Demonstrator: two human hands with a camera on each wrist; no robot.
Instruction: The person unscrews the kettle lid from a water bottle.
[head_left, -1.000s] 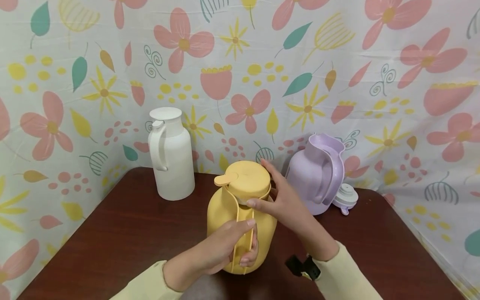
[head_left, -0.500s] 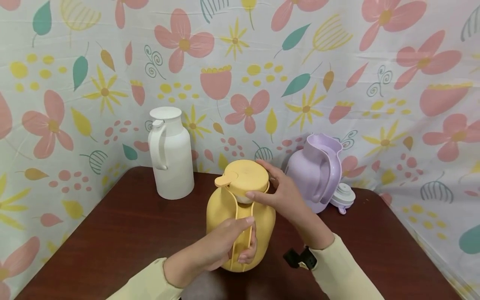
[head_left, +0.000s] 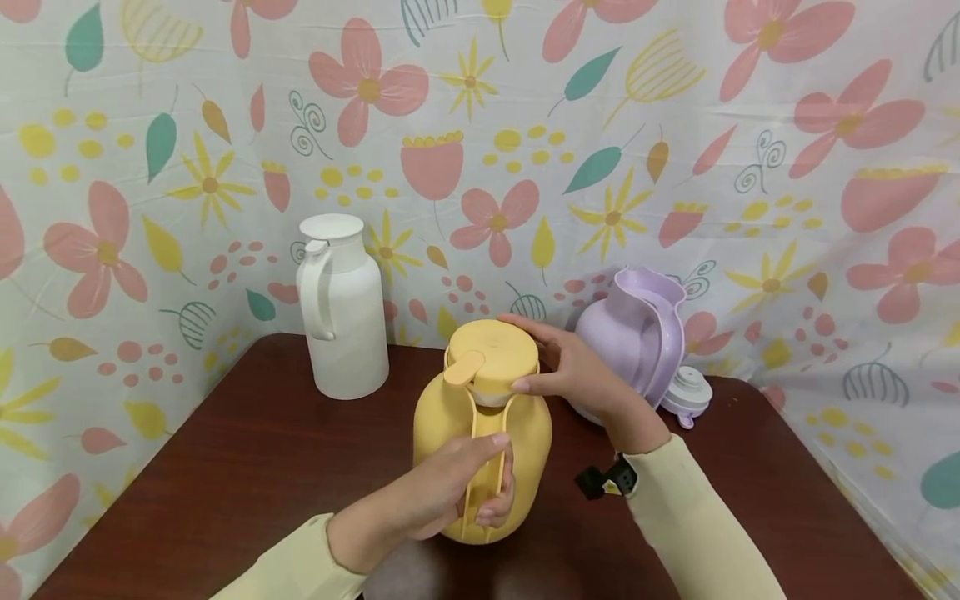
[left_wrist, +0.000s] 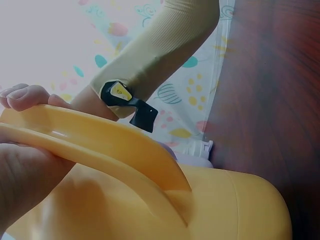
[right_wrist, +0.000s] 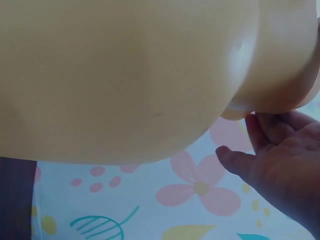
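A round yellow jug stands on the table in the head view, its handle facing me. My left hand grips the handle, fingers wrapped through it and thumb along the top. At the jug's neck sits a yellow lid with a flat tab pointing front-left; a strip of white shows under its rim. My right hand holds the lid from the right side, thumb at the near edge and fingers reaching behind. In the right wrist view, fingertips touch the lid's edge; the far ones are partly hidden.
A white jug with its lid on stands at the back left. Behind my right forearm is a lidless lilac jug, and a white-and-lilac lid lies beside it. Flower-patterned sheeting borders the brown table.
The lid has turned, its tab swinging from the left toward the handle. My right hand has shifted round with it to the right. My left hand keeps its hold on the handle.
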